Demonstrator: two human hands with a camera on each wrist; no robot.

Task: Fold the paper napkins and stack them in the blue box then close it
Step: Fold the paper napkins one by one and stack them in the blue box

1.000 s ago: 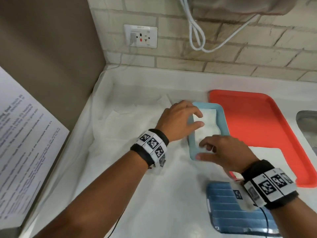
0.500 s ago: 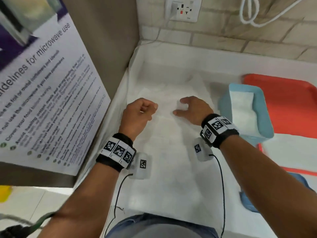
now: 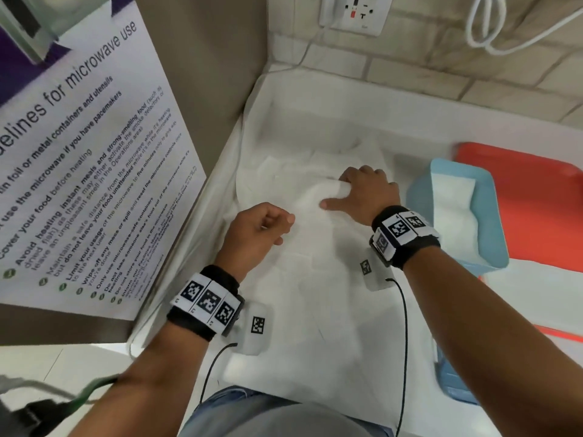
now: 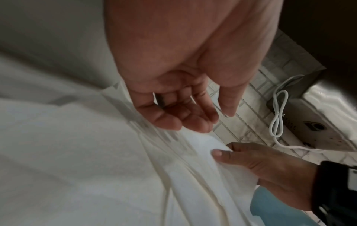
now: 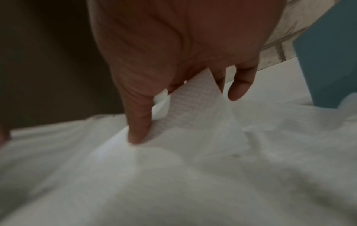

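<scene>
We see the right hand lifting a corner of the top paper napkin from the loose white napkins spread over the counter; in the right wrist view the embossed edge passes up between the curled fingers while the thumb presses down on the sheet. The left hand hangs just left of it with fingers loosely curled, holding nothing; the left wrist view shows its fingertips at or just above the paper, and we cannot tell which.

The blue box stands open just right of the right hand, and at least one folded napkin lies inside it. We judge the task to be partly done: some stock is already in the box, another sheet is only now being taken up for folding, more white sheets lie on the counter, and the closing is not yet done. A darker blue piece at the near right, half hidden by the right forearm, may be the lid.

The counter is white and runs into a corner. An orange tray lies right of the box. The far wall is pale brick with a socket and a looped white cable. On the left, a brown panel carries a notice about microwave use.
</scene>
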